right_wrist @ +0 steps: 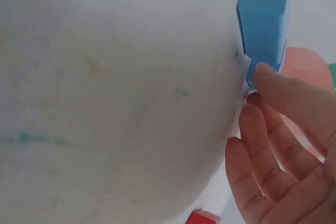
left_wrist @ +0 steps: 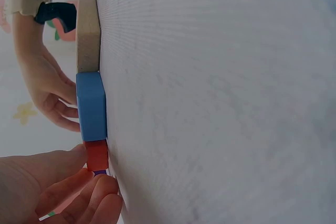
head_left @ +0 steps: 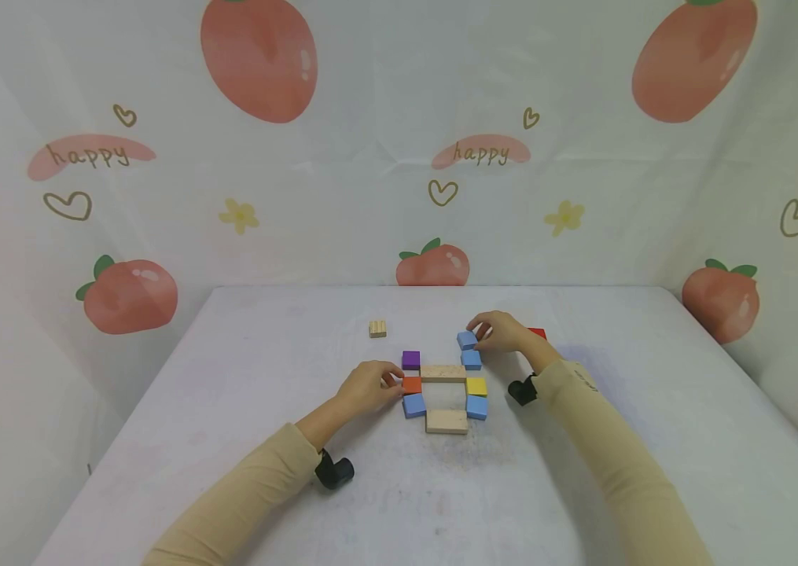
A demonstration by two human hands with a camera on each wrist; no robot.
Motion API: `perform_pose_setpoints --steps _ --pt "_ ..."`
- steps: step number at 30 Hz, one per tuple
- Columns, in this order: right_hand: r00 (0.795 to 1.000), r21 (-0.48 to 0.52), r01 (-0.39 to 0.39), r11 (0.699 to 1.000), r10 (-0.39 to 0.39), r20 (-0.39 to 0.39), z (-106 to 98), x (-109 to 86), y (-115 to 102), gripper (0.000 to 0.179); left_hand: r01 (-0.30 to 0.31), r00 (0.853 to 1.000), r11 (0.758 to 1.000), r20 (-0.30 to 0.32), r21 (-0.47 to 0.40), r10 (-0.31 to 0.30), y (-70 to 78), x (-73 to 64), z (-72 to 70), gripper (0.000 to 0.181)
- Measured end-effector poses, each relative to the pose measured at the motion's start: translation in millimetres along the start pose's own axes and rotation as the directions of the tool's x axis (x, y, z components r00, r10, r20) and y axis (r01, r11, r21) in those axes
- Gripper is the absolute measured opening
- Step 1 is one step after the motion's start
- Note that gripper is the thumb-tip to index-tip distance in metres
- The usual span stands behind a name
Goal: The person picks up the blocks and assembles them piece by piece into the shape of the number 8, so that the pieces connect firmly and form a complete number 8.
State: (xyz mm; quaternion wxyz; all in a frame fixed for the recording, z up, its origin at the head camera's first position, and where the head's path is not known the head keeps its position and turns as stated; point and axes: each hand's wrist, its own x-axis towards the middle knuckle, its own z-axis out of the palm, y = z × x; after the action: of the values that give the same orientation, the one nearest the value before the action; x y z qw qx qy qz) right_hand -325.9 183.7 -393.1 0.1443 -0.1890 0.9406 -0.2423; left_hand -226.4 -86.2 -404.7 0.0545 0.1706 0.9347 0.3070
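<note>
I have left arm and right arm extended forward | left hand just left of the purple block, fingers bent | right hand to its right and farther off, thumb and forefinger pinching

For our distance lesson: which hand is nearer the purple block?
Left: the left hand holds the red block beside the purple block; the right hand is farther right, at the farthest blue block.

Table: white, faintly stained
Left column, far to near: purple block, orange block, blue block
Right column, likewise: two blue blocks, yellow block, another blue block
Crosswise: two pale planks
Apart: ribbed block; red block, partly hidden
</note>
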Motion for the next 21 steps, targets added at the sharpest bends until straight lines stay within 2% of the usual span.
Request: perform_pose_setpoints --steps 8,21 --pt "0.999 -0.018 0.033 0.999 -0.033 0.001 -1.4 -1.6 0.8 0.036 -0.004 1.000 1.000 -0.003 0.001 0.004 0.2 -0.1 0.3 0.019" --pt "0.999 -0.024 0.042 0.999 -0.042 -0.009 1.9 -3.6 7.1 0.033 -0.005 1.000 1.000 -0.003 0.006 0.005 -1.3 0.3 0.8 0.019"
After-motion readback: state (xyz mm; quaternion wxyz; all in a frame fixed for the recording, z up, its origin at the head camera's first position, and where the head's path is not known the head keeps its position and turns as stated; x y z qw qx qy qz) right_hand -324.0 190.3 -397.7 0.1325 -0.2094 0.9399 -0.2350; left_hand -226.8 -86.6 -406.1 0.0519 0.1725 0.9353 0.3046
